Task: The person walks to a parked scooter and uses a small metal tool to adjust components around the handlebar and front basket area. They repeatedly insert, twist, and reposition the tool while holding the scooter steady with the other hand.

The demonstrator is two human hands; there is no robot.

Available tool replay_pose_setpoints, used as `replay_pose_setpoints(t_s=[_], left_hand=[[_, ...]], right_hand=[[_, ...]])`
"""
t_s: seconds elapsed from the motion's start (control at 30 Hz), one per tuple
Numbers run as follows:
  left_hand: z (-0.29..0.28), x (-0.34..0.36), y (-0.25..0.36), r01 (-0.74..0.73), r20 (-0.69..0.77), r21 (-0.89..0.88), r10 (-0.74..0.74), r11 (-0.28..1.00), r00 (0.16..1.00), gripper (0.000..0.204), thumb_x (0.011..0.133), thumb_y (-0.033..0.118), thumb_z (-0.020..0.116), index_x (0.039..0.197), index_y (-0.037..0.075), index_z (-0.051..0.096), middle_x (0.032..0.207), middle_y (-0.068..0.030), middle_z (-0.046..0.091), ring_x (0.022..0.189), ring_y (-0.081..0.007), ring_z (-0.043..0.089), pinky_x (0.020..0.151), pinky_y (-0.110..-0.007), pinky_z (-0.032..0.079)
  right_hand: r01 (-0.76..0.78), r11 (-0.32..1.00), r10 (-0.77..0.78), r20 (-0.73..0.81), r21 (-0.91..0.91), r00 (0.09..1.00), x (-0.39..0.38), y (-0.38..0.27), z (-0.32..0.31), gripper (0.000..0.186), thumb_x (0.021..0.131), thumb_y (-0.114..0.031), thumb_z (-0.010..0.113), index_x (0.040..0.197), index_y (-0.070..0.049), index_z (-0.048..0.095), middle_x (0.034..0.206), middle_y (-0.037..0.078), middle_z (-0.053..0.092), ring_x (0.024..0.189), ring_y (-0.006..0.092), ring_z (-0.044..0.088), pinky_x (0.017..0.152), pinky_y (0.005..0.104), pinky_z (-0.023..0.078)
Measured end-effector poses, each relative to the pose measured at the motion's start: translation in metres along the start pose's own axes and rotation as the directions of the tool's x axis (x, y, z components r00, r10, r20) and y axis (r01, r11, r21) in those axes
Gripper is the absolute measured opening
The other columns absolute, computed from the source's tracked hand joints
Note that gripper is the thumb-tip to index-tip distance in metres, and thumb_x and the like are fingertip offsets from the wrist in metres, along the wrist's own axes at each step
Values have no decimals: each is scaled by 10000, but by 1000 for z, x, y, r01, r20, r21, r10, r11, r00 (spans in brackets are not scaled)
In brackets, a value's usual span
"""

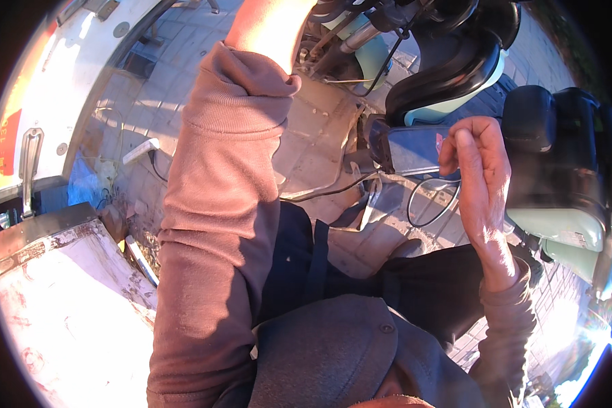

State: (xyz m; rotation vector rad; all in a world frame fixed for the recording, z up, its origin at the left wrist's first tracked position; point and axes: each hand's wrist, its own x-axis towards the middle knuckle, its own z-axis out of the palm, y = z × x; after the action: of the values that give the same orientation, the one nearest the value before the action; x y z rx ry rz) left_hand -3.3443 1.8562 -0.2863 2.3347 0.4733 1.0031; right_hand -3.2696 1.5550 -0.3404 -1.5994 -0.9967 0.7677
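My left arm (228,190), in a brown sleeve pushed up toward the elbow, reaches forward to the top edge, where the hand passes out of view. My right hand (481,173) is raised beside an electric scooter (449,81) with black and mint-green body panels. Its fingers are curled in toward the thumb; what they hold, if anything, is too small to make out. Next to that hand, a thin black cable (411,204) hangs in a loop. Part of the cable may run behind the hand. Bare metal parts (360,37) of the scooter's front show near the top.
A black padded box or seat (529,119) stands at the right. A white, rust-stained panel (75,299) lies at the left, below a white door-like panel (61,68). A white-handled object (141,151) with a cord rests on the paving. Strong sun glares at lower right.
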Motion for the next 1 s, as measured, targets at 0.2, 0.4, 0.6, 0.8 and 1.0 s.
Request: replay_pose_setpoints(t_s=[0.2,0.4,0.6,0.8,1.0], left_hand=[[-14,-4,11,94,61,83,-99,992,993,617,944,384,690,1420,18,551,1027,-130,652,935,-232,625,788,-384,484],[-30,-9,15,173,220,-27,-163,985,962,726,897,477,742,1441,32,559,1015,-113,662,866,-195,626,739,-355,481],[-6,-15,11,-83,-135,228,116,970,984,787,906,491,712,1500,12,522,1173,-211,710,1027,-264,678,897,-386,518],[-19,-7,12,17,35,100,-21,995,999,755,920,456,699,1493,-5,531,1152,-226,704,1004,-265,681,879,-380,522],[-24,-7,28,177,160,57,-184,983,970,716,926,408,702,1476,-21,539,820,-122,674,758,-194,652,691,-348,511]], right_hand=[[14,998,-12,37,-57,999,3,5,0,134,1055,-138,645,1102,-21,600,892,1,614,790,51,541,701,212,456],[-23,998,25,37,-53,999,4,10,0,152,1038,-119,665,1147,-24,617,925,-11,635,804,37,563,699,202,467],[-29,996,34,68,-85,997,8,10,3,177,1038,-110,659,1189,-20,637,942,-13,646,805,33,562,704,198,467],[-33,990,48,110,-137,993,8,8,9,161,1028,-85,663,1171,-14,648,913,-16,646,779,34,542,705,199,458],[-1,984,42,221,-181,974,8,10,13,122,1001,-59,685,1105,1,667,861,1,659,741,49,553,694,218,456]])
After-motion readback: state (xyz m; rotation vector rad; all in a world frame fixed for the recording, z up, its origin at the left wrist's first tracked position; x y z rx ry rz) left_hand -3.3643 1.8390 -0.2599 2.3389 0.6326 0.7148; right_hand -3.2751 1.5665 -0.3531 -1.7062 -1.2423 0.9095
